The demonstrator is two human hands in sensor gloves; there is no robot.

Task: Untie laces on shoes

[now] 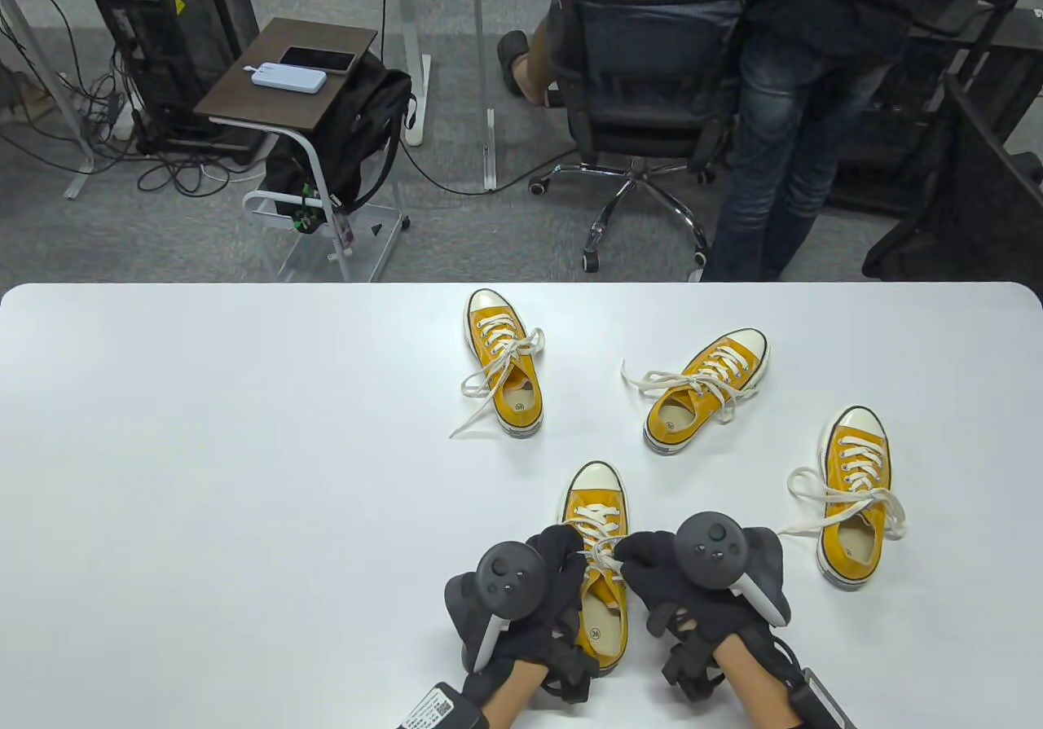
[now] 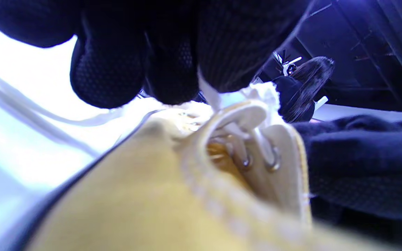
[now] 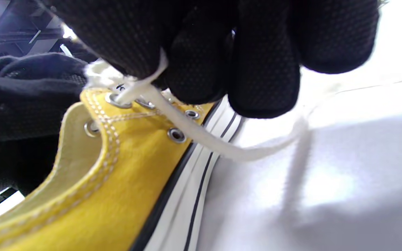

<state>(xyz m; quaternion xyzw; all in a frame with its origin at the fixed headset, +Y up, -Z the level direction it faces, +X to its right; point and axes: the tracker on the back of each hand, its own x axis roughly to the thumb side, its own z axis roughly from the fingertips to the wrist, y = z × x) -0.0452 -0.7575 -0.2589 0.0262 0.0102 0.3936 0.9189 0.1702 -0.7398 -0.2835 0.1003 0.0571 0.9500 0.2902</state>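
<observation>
Near edge of the table, dead centre: that's where the shoe being worked on sits, toe pointing away from the person, heel toward them, long axis running straight out from the body
Lace knot: right at the top eyelets, between the two hands, so neither hand is really nearer, they meet over it from either side
Left hand: on the shoe's left side, fingers bunched together and pinching white lace just above the tongue
Right hand: on the shoe's right side, fingers curled tight on a strand of lace that runs down past the eyelets and trails off onto the table
What the move hangs on: my guess is the pull has to go sideways, outward across the shoe, each hand toward its own side
Shoe looks: yellow canvas low-top, white rubber toe cap and sole with a black stripe, metal eyelets, flat off-white lace
Knot state: can't tell if it's still tied, gloves cover it in every view
Other shoes: three more yellow ones further out, far left shoe, middle shoe and right shoe, all with laces lying in loose loops
Progress guess: early-ish
</observation>
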